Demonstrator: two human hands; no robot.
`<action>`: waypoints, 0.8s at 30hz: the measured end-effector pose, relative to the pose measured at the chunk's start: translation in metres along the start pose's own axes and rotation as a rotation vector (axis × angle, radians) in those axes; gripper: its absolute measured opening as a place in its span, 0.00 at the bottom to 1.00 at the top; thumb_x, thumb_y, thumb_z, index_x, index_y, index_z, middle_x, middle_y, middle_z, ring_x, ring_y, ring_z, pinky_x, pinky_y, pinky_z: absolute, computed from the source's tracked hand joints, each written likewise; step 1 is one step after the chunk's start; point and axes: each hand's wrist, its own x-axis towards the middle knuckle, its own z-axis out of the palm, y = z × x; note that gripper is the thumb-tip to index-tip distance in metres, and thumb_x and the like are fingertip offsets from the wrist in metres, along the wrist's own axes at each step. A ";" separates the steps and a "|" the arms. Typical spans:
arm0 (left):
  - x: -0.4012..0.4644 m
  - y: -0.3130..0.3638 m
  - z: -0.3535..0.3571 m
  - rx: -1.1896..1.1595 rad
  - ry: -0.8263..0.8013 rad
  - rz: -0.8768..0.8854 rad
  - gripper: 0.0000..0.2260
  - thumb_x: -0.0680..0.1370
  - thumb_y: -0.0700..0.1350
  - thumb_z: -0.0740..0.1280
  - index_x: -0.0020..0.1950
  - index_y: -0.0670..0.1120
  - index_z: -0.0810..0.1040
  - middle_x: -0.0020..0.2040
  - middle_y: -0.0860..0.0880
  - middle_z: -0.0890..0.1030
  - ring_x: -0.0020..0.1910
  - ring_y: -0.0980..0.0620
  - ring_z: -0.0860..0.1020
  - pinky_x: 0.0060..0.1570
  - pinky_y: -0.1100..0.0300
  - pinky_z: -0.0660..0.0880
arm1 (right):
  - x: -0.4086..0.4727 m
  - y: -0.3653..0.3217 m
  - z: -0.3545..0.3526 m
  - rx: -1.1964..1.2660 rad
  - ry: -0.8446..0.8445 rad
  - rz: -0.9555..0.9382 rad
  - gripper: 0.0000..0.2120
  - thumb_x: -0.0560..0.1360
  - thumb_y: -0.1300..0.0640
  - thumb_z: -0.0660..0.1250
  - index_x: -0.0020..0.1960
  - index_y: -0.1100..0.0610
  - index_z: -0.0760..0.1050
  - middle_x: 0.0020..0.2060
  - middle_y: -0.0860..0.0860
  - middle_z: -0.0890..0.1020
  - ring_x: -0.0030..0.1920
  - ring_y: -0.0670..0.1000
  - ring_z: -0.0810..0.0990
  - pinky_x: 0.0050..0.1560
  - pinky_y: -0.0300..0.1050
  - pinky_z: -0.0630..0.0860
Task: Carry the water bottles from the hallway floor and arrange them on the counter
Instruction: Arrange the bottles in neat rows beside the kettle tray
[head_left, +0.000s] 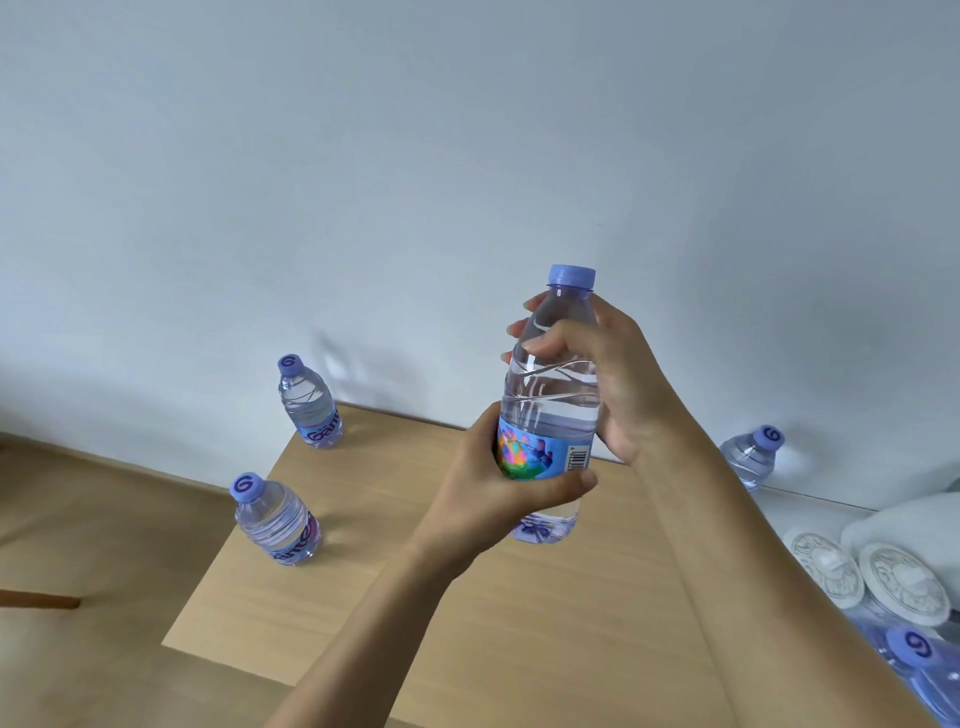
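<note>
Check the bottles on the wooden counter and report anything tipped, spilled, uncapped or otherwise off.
Nothing stands out. The held bottle is upright and capped, gripped by the left hand and right hand. The back bottle and front bottle stand capped on the counter, with no spill visible.

The wooden worktop (467, 623) has open surface across its near and middle part, between the two bottles on the left and the clutter on the right. One bottle (310, 402) stands at the far left corner against the wall (363, 182); another (278, 519) stands at the left edge, nearer. A held bottle (550, 405), gripped by the left hand (498, 488) and right hand (608, 374), fills the middle above the far part of the top. On the right stand a further bottle (750, 457) by the wall, two white round lids (872, 577) and more capped bottles (914, 649).
</note>
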 end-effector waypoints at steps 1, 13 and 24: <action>0.000 0.000 0.001 -0.007 0.022 0.003 0.22 0.64 0.42 0.81 0.54 0.47 0.78 0.45 0.48 0.85 0.43 0.50 0.84 0.41 0.62 0.79 | -0.001 0.000 0.000 -0.060 0.009 -0.014 0.12 0.63 0.61 0.70 0.47 0.56 0.76 0.44 0.55 0.82 0.45 0.56 0.84 0.42 0.48 0.81; 0.000 -0.007 0.014 0.071 0.111 0.047 0.23 0.61 0.44 0.81 0.51 0.48 0.75 0.40 0.49 0.83 0.34 0.51 0.81 0.31 0.59 0.77 | -0.006 0.001 0.013 -0.244 0.334 -0.090 0.09 0.63 0.63 0.73 0.40 0.55 0.76 0.33 0.47 0.82 0.31 0.49 0.82 0.35 0.46 0.81; 0.001 0.004 0.012 -0.024 0.055 0.028 0.18 0.63 0.45 0.81 0.50 0.49 0.80 0.43 0.49 0.85 0.41 0.51 0.84 0.39 0.62 0.79 | -0.009 -0.010 0.001 -0.234 0.177 -0.094 0.17 0.65 0.55 0.78 0.51 0.53 0.77 0.48 0.48 0.84 0.46 0.49 0.85 0.45 0.46 0.82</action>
